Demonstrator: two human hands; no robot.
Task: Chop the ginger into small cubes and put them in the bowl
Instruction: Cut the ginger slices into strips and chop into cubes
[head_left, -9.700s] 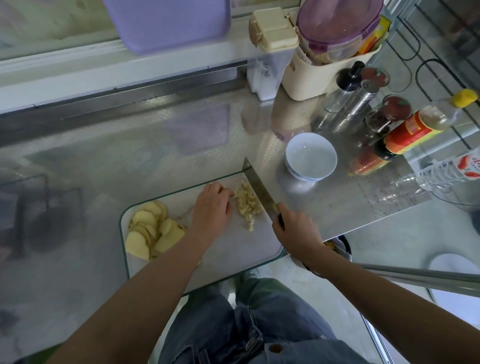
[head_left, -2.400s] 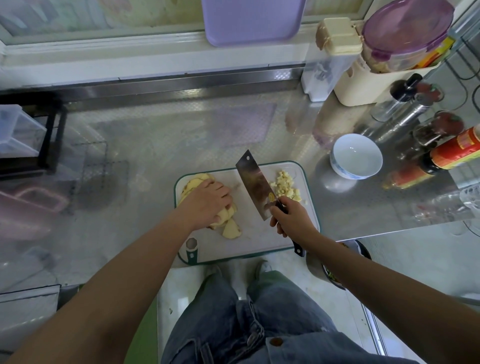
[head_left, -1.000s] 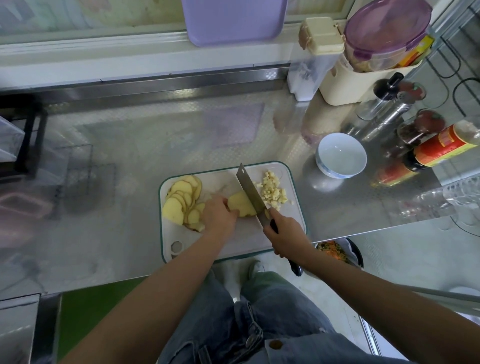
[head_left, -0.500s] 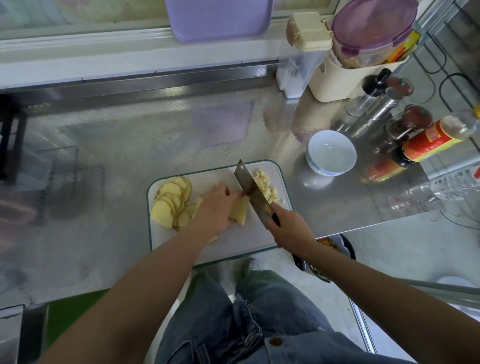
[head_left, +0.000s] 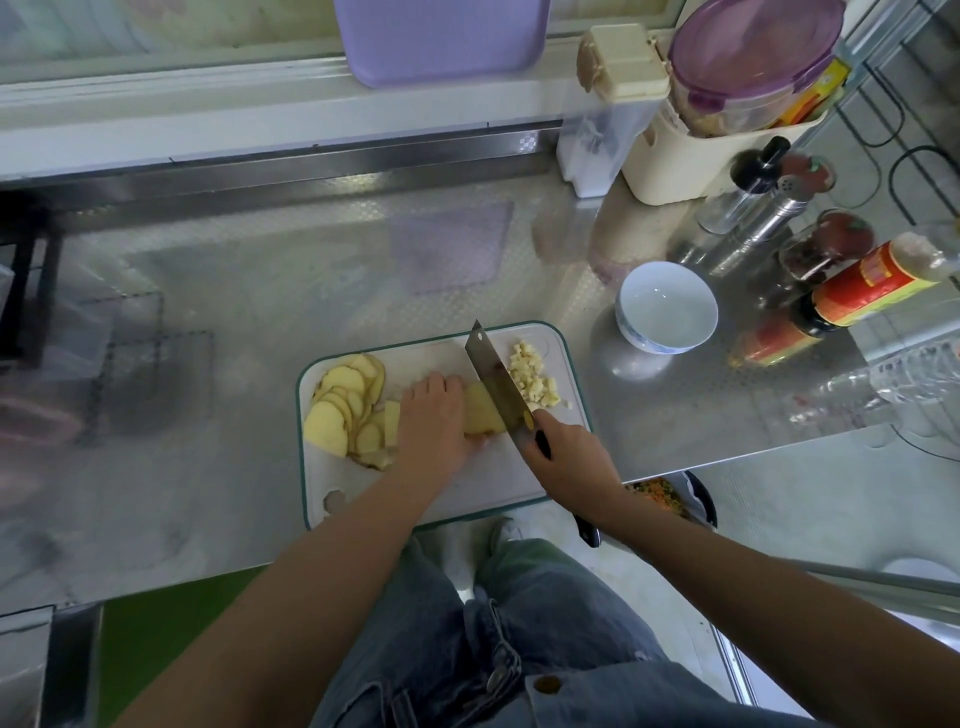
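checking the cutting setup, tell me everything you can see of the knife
The knife is a cleaver with a broad rectangular grey metal blade and a black handle. The right hand grips the handle, whose butt shows below the wrist. The blade stands edge-down, angled across the cutting board, against the ginger piece that the left hand holds down; the ginger cubes lie on its other side.

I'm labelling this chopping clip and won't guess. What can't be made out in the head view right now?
Head view only:
Left hand: fingertips tucked under it, on the ginger stack.
Cleaver edge: the blade's own face hides whether it meets the ginger.
Cleaver handle: mostly wrapped by the right hand.
Red-labelled bottle: text too blurred.
Dish below the counter: covered by right arm and counter edge.
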